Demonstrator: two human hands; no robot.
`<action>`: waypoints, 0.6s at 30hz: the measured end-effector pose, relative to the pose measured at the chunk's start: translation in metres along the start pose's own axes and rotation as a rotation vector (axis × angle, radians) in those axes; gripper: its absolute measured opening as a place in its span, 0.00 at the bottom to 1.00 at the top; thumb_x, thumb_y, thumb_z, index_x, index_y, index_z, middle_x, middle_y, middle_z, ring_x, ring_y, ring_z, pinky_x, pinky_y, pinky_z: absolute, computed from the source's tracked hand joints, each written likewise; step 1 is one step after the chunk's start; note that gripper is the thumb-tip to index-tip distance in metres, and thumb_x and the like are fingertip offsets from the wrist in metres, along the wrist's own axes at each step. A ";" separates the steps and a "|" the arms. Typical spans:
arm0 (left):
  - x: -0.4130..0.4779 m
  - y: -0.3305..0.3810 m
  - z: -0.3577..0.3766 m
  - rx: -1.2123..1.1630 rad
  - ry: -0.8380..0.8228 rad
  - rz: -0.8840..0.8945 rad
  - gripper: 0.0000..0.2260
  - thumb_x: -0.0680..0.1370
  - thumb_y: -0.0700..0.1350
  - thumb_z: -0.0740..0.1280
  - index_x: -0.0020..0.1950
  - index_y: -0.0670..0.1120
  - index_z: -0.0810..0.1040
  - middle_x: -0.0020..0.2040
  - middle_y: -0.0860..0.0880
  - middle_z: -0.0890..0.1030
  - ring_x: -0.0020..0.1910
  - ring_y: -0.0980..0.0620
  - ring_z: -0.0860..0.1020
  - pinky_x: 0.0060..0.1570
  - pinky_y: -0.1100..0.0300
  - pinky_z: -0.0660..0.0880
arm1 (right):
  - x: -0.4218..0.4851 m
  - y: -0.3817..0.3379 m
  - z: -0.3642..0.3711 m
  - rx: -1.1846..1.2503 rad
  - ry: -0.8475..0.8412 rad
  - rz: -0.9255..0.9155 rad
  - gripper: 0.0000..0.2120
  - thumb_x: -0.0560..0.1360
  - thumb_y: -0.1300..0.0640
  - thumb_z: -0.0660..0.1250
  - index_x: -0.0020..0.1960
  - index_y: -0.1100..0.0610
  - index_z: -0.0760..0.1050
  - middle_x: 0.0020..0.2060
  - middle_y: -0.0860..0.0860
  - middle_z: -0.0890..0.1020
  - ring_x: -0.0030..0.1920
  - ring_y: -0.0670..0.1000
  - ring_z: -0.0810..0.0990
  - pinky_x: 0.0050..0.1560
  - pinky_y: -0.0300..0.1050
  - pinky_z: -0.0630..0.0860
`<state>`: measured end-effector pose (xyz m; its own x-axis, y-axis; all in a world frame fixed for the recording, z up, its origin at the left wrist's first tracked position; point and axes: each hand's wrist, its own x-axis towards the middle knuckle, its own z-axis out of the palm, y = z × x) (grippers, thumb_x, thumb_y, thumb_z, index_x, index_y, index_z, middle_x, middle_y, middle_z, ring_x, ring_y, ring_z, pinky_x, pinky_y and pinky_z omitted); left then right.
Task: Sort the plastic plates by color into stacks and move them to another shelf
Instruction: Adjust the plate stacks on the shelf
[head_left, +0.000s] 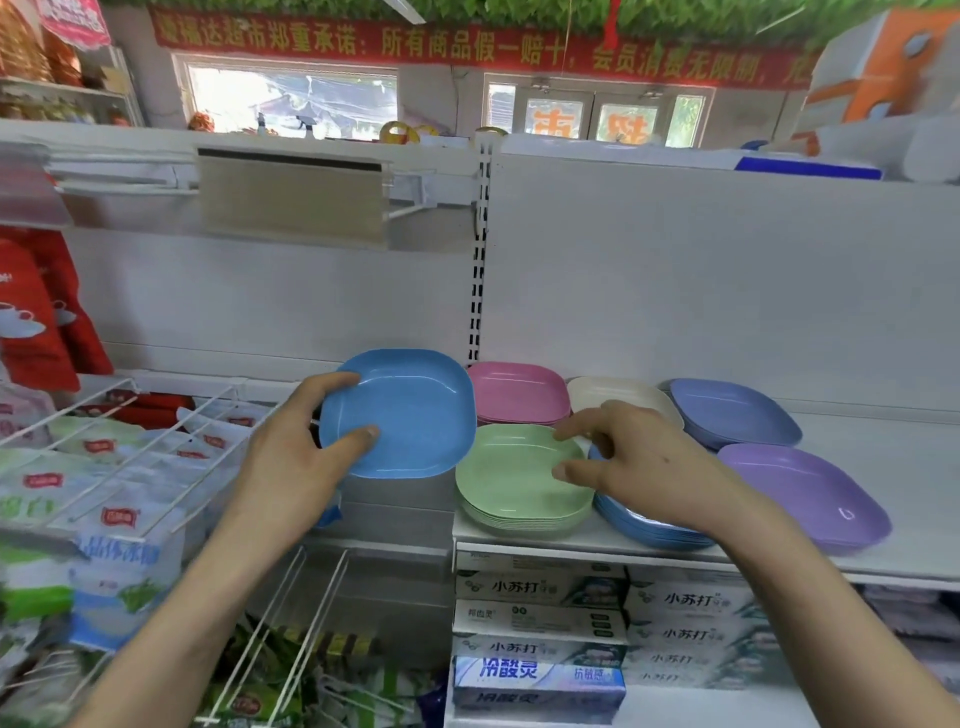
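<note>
Left hand (306, 457), lower centre: thumb on inner face, fingers (337, 382) over far rim, pinching blue plate (415, 410). Plate held clear of shelf (893, 467), left of stacks, likely for colour matching. Right hand (639, 467): fingers (576, 423) loosely spread, holding nothing, over blue stack (649, 532), probably next pick. Green stack (514, 483), pink stack (519, 392) just beside, centre frame.

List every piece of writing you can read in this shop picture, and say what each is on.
"郑重承诺:所有商品假一赔十": red banner along the top; its ends are unclear.
"小苏打": white boxes under the shelf.
"冷酸灵" and "抗敏感": blue box at the bottom.
Bags on the left: labels too blurred to read.
Blue plate held by the left hand: no writing.
</note>
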<state>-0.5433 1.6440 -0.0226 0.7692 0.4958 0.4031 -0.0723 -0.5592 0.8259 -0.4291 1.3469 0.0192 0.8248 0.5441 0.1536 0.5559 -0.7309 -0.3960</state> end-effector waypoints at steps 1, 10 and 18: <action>0.002 0.000 0.003 -0.015 -0.016 0.004 0.20 0.78 0.46 0.73 0.67 0.61 0.75 0.55 0.55 0.80 0.51 0.51 0.80 0.52 0.45 0.80 | -0.002 0.000 0.002 0.024 0.042 0.012 0.16 0.75 0.43 0.72 0.62 0.45 0.80 0.37 0.44 0.72 0.37 0.43 0.72 0.38 0.39 0.65; 0.002 0.017 0.040 -0.080 -0.162 0.059 0.17 0.79 0.49 0.72 0.66 0.63 0.76 0.54 0.54 0.82 0.51 0.51 0.81 0.53 0.46 0.79 | -0.044 0.015 0.004 0.147 0.370 0.122 0.04 0.77 0.51 0.71 0.52 0.46 0.81 0.32 0.49 0.76 0.34 0.45 0.72 0.38 0.42 0.71; -0.013 0.052 0.074 -0.048 -0.181 0.058 0.18 0.77 0.51 0.73 0.66 0.62 0.77 0.53 0.56 0.82 0.50 0.53 0.80 0.53 0.50 0.79 | -0.069 0.055 -0.024 0.192 0.461 0.127 0.05 0.78 0.51 0.69 0.52 0.44 0.81 0.35 0.48 0.80 0.38 0.46 0.78 0.41 0.39 0.74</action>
<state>-0.5107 1.5591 -0.0139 0.8640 0.3339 0.3768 -0.1468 -0.5489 0.8229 -0.4530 1.2588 0.0088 0.8684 0.1864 0.4594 0.4552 -0.6671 -0.5898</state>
